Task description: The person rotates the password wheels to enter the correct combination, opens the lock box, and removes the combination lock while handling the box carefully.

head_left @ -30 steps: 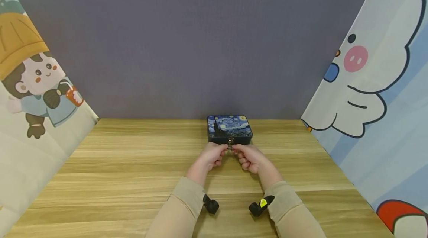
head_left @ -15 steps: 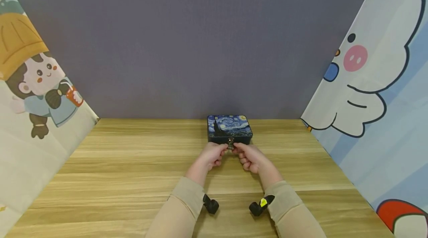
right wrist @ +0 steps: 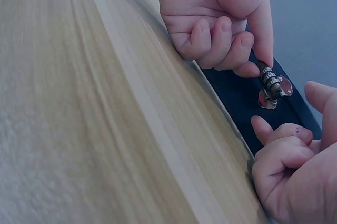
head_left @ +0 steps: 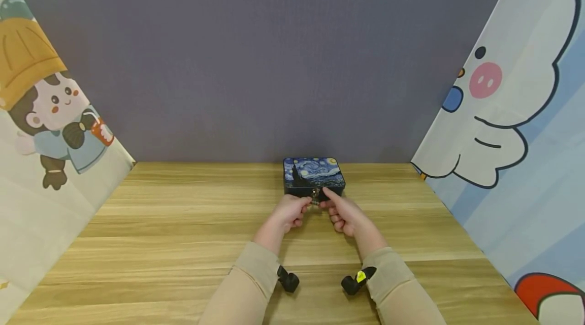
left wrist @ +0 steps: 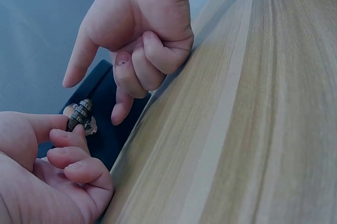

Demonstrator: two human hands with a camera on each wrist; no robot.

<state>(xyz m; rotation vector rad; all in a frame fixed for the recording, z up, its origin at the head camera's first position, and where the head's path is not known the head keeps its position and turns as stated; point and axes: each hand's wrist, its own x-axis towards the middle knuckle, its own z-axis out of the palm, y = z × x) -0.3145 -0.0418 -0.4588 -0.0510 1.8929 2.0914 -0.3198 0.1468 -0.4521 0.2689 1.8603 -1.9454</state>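
A dark blue tin box [head_left: 291, 190] with a swirling night-sky painting on its lid [head_left: 315, 171] sits closed at the table's far edge. On its front hangs a small combination padlock [right wrist: 270, 80] with numbered dials, at a shiny metal clasp [right wrist: 267, 100]. My left hand [head_left: 290, 210] pinches one end of the padlock between thumb and index finger, its other fingers curled. To the right of the lock, my right hand [head_left: 346, 215] holds nothing. Its thumb and index finger are spread apart close to the box front, while the remaining fingers bend toward the palm.
The box stands on a wood-grain table [head_left: 192, 223], against a grey back panel [head_left: 274, 61]. Cartoon-printed panels flank the table at left [head_left: 55, 203] and right [head_left: 512, 203]. A small black wrist camera [head_left: 289, 280] juts from the left sleeve, another [head_left: 352, 284] from the right.
My right hand's thumb and index finger have come away from the padlock and spread apart, the thumb rising toward the lid's front edge. My left hand keeps its pinch; the box stays put.
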